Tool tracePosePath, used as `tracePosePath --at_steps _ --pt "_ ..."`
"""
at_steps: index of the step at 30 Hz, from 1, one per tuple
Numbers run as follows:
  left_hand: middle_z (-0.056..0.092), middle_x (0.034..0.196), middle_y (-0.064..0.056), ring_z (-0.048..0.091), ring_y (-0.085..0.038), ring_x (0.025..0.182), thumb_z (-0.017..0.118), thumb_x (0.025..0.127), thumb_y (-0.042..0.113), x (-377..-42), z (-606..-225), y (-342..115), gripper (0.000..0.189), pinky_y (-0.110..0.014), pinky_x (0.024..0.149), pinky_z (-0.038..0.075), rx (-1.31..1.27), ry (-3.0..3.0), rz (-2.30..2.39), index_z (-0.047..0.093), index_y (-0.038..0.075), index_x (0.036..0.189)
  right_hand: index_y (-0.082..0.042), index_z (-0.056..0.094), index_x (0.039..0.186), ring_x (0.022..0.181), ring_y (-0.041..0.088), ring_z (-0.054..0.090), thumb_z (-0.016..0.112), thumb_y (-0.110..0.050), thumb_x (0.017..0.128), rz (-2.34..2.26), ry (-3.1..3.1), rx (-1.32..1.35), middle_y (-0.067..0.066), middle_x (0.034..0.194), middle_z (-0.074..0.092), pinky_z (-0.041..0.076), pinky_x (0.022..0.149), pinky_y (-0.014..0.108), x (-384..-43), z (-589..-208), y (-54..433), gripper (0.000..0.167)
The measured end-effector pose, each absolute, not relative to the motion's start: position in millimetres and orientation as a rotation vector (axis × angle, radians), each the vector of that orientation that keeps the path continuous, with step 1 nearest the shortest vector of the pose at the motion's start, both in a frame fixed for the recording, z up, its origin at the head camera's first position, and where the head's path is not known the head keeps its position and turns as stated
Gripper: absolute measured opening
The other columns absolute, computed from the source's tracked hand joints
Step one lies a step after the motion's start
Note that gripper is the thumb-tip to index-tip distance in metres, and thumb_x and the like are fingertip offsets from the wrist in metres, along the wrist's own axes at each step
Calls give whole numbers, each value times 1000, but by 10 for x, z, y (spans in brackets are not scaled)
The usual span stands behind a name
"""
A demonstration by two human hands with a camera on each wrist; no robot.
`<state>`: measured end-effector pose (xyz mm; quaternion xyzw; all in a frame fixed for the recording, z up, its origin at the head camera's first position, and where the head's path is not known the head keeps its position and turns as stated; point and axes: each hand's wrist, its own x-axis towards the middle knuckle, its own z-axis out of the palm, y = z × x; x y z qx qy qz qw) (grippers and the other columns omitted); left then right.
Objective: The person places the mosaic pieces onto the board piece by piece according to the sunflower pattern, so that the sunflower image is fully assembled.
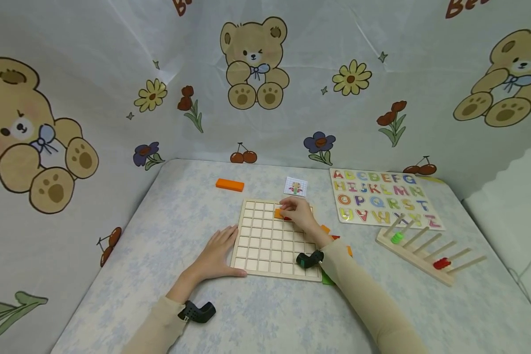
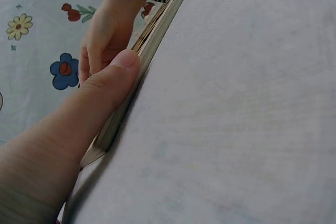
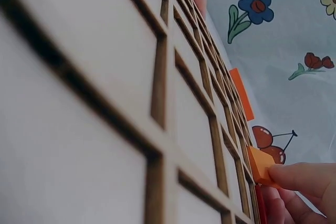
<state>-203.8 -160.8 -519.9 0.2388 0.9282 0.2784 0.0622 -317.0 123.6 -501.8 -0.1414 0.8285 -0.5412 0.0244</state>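
Head view: grid board mostly bare, one orange block at its far rows

Nearest the wearer, the left hand (image 1: 219, 253) braces the near-left corner of the wooden grid board (image 1: 265, 242); its fingers lie spread along the left side, and the left wrist view shows the thumb on the near rim. A green piece (image 1: 328, 280) lies at the near-right corner. Further up that side, small orange pieces (image 1: 325, 229) and a loose red piece (image 1: 335, 237) rest on the surface (image 1: 256, 314), partly covered by the right sleeve (image 1: 358, 290).

Toward the board's far side, the right hand (image 1: 297, 211) pinches the orange block (image 3: 260, 166); the right wrist view has the thumb against it, the other fingers partly hidden. A red tile (image 3: 261, 204) shows just beside it. Whether either sits down in a cell, I cannot tell.

Past the board lie an orange bar (image 1: 230, 185) and a small card (image 1: 295, 187) with a coloured figure on a grid.

Filling the cells looks barely begun: apart from the spot under the right hand, every visible cell is bare, and the pieces along the right side seem left to place.
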Motion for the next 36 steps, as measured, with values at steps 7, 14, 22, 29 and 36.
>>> tracePosePath --at_steps 7,14,22,29,36 --pt "14 167 -14 12 -34 155 76 70 70 -2042 -5196 -1607 128 -57 125 7 728 2807 838 14 3 159 10 66 116 92 39 66 68 4 90 -1684 2552 -467 28 100 67 56 72 22 -3176 -5029 1240 27" --pt "13 167 -14 12 -35 155 75 70 72 -2042 -5198 -1614 128 -57 125 8 738 2809 823 13 3 159 10 66 117 92 39 67 68 5 89 -1644 2542 -469 28 102 68 55 70 21 -3164 -5020 1229 28" --pt "13 167 -14 11 -34 155 75 70 72 -2044 -5209 -1617 128 -57 125 8 745 2808 834 13 5 159 10 66 117 94 38 66 67 4 91 -1647 2604 -466 28 105 69 55 77 26 -3140 -4965 1303 27" --pt "11 167 -14 9 -34 155 76 71 69 -2051 -5215 -1605 127 -58 125 7 755 2805 839 11 4 159 10 64 120 95 33 65 66 0 92 -1622 2682 -361 28 108 68 54 82 28 -3108 -4800 1712 30" --pt "12 167 -14 11 -34 155 77 69 70 -2049 -5229 -1608 128 -57 124 8 726 2806 848 14 4 159 11 65 116 86 27 67 68 1 90 -1480 2701 -333 28 102 70 52 71 19 -2925 -4776 2176 28"
